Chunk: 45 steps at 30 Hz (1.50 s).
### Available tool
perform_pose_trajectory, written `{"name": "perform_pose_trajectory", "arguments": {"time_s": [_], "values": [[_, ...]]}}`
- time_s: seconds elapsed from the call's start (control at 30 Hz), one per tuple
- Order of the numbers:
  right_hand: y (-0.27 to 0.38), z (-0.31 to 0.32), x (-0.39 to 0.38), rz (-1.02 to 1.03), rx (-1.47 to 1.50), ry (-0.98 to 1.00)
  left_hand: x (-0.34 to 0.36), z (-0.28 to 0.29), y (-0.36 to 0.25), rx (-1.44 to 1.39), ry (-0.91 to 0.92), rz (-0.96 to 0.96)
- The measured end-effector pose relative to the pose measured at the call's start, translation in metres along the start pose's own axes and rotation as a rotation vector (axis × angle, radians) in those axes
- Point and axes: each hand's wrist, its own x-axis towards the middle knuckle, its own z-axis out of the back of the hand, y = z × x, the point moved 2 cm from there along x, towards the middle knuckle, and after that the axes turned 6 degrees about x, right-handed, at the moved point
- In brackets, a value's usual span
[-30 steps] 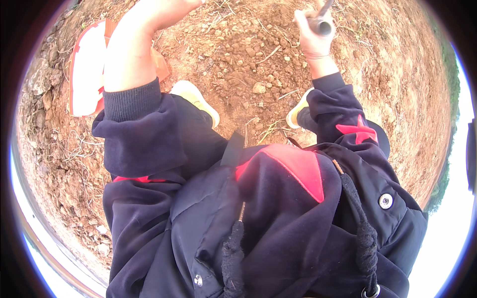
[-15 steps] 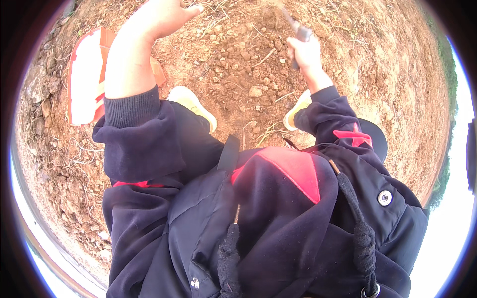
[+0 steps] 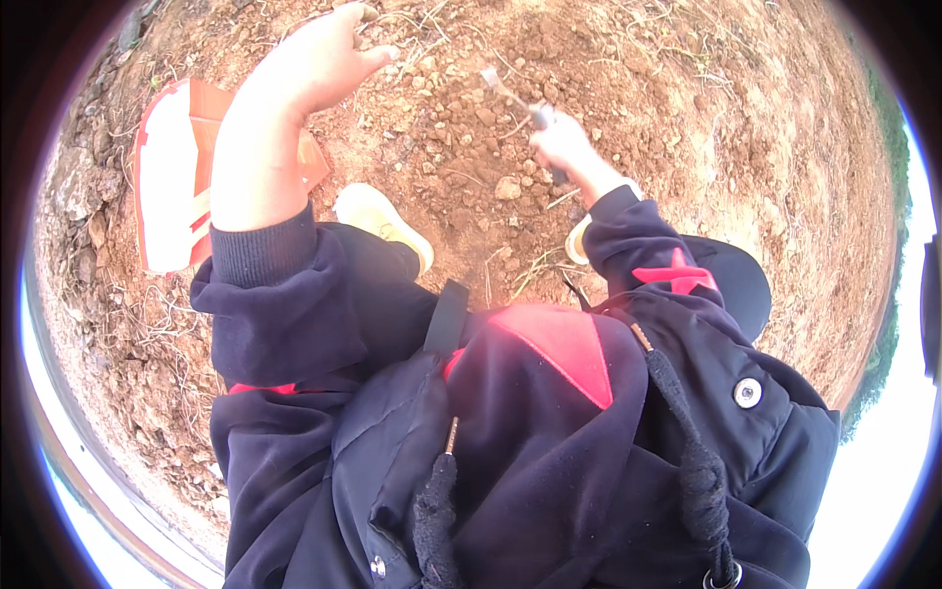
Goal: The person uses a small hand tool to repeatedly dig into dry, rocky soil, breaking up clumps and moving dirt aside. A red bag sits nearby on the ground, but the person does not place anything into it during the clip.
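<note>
My right hand (image 3: 567, 143) is closed around the dark handle of a small digging tool (image 3: 512, 96). Its thin metal shaft ends in a short, pale, flat blade, which points up and left over loose brown soil. The blade's exact shape is slightly blurred. At upper left my left hand (image 3: 329, 61) hovers over the ground, thumb stretched out away from the fingers. Nothing shows in it, though some fingers are partly turned from sight. Beside my left forearm lies an orange and white bag (image 3: 169, 182), partly covered by that arm.
Clods, small stones and dry roots are scattered over the soil (image 3: 461, 216). My left pale yellow shoe (image 3: 378, 218) and right shoe (image 3: 577, 241) stand on it. Larger rocks (image 3: 83, 191) lie at far left. Greenery (image 3: 888, 255) lines the right rim.
My right hand has moved left and a little down with the tool, whose blade now shows more plainly. My left hand sits slightly lower in the view.
</note>
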Motion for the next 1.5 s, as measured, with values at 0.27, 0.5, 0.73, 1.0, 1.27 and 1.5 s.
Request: {"name": "perform_pose_trajectory", "arguments": {"time_s": [0.27,0.5,0.73,1.0,1.27,1.5], "values": [[0.102,0.107,-0.022,0.784,0.48,-0.512,0.03,-0.015,-0.009,-0.01,0.161,-0.028],[0.042,0.07,-0.009,0.725,0.333,-0.64,0.039,-0.016,-0.012,-0.049,0.202,-0.028],[-0.013,0.07,0.014,-0.028,0.737,-0.31,0.042,-0.024,-0.014,0.0,0.166,-0.092],[0.086,0.151,0.034,0.686,0.612,-0.662,0.039,-0.024,-0.018,0.072,0.156,-0.046],[-0.011,0.058,0.062,0.029,0.278,-0.251,0.032,-0.022,-0.015,0.073,0.131,-0.051],[-0.004,0.104,0.037,0.091,0.758,-0.292,0.034,-0.021,-0.027,0.072,0.207,-0.016]]}}
